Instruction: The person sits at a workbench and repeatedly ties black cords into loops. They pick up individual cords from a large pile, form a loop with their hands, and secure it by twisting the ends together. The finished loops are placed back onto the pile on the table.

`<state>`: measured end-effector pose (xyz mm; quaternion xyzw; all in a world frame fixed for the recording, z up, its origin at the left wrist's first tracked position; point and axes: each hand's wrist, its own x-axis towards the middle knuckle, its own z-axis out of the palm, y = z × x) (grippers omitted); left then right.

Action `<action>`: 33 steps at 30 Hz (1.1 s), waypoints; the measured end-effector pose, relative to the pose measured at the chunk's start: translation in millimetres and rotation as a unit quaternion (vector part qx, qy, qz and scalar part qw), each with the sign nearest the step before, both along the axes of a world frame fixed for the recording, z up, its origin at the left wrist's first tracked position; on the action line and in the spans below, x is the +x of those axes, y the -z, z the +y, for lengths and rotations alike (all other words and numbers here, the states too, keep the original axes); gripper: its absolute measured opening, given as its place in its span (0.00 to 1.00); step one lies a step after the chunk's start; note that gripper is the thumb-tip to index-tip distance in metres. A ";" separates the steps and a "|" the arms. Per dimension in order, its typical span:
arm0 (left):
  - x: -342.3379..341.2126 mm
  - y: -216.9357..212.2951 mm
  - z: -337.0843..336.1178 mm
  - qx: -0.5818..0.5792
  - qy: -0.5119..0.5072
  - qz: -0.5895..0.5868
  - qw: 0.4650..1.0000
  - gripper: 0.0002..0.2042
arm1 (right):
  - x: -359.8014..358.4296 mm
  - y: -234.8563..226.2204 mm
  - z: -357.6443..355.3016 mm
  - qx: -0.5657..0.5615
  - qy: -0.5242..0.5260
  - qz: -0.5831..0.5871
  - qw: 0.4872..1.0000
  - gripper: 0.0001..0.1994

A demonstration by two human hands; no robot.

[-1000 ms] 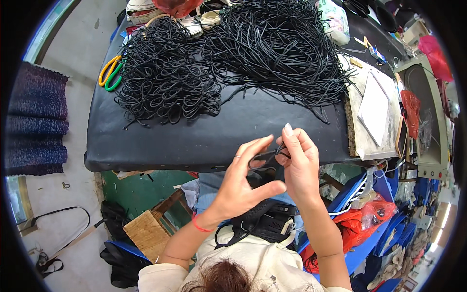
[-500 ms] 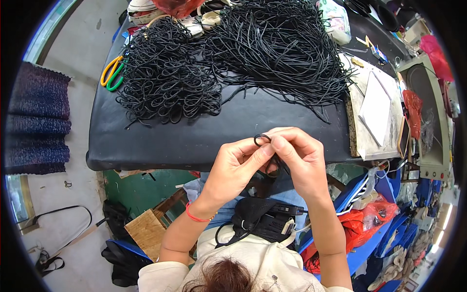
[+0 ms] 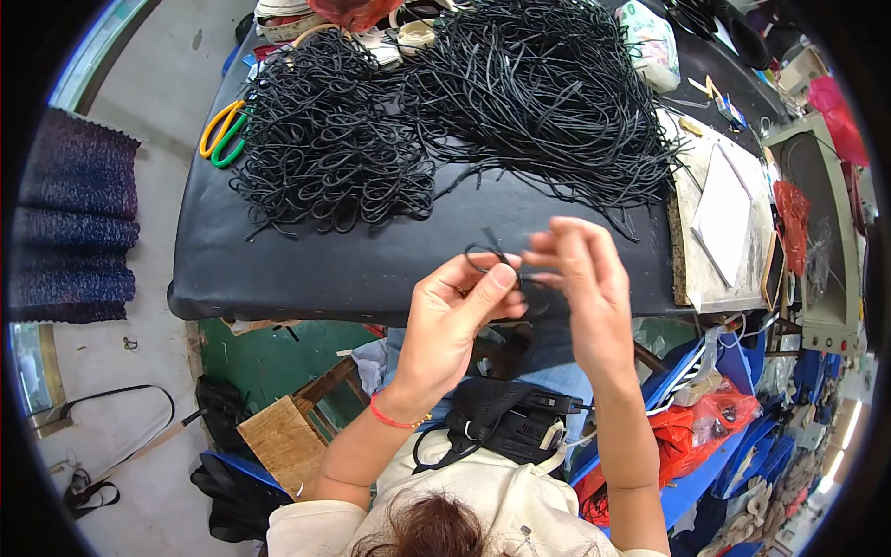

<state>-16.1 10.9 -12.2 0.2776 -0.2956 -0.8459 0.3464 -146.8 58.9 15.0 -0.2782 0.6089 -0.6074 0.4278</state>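
Note:
Above the near edge of the black-covered table (image 3: 306, 274), my left hand (image 3: 450, 311) pinches a thin black cord (image 3: 475, 248) between thumb and fingers. The cord is bent into a small loop, its ends standing out beside the fingertips. Just right of it is my right hand (image 3: 594, 302), fingers stretched and apart, slightly blurred, with nothing visible in it. Beyond my hands lie a heap of looped black cords (image 3: 325, 139) on the left and a larger heap of long, straighter black cords (image 3: 557, 102) on the right.
Yellow-and-green-handled scissors (image 3: 223, 135) lie at the table's left edge. On the right is a pale board (image 3: 682, 237) with a white flat piece (image 3: 722, 213) on it. A red plastic bag (image 3: 715, 413) sits low right, a wooden stool (image 3: 278, 441) low left.
Both hands were together on the looped cord. My right hand has let go and moved up and right with its fingers spread; the left still holds the cord.

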 end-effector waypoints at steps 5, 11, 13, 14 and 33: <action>-3.3 4.3 4.4 -0.022 -0.017 -0.006 1.000 0.08 | 3.7 4.5 21.4 -0.009 -0.045 -0.003 0.999 0.07; -2.5 -4.5 12.6 -0.126 -0.009 -0.124 0.984 0.08 | -4.9 3.5 23.2 -0.002 -0.089 -0.011 0.996 0.06; -3.8 -3.6 14.4 -0.141 -0.022 -0.146 0.979 0.08 | -4.4 0.1 22.5 0.001 -0.103 0.001 0.995 0.07; -4.5 -2.2 15.1 -0.146 -0.025 -0.153 0.977 0.08 | -4.7 -1.1 23.1 0.007 -0.106 0.008 0.994 0.07; 1.5 -3.2 10.8 -0.114 0.061 -0.113 0.985 0.11 | -6.1 11.8 15.5 0.005 -0.049 0.028 0.998 0.09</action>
